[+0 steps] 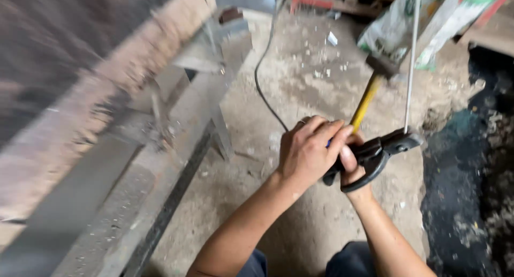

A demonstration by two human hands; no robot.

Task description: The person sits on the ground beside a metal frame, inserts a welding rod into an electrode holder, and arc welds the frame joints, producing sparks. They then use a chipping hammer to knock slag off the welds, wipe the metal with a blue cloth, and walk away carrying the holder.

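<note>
Head view. The left hand [309, 151] is wrapping its fingers over a yellow-handled hammer [369, 95] and a dark metal clamp [377, 156], clenched around both. The right hand [353, 170] is sitting under and behind the left at about 4 o'clock from it, mostly hidden; it is gripping the clamp's curved lower handle. The hammer's handle is rising toward 1 o'clock, its dark head lying against a green-and-white sack [407, 20]. The clamp's jaws are pointing toward 3 o'clock and closing on the lower end of a thin metal rod [411, 57], which is running almost straight up toward 12 o'clock. A black cable [262, 79] is trailing across the dusty concrete floor [300, 229] at 11 o'clock from the hands. A grey metal beam [160, 164] is lining the left edge, blurred. Open floor is lying between the beam and the hands; a dark wet patch [460, 175] is bordering the right.
</note>
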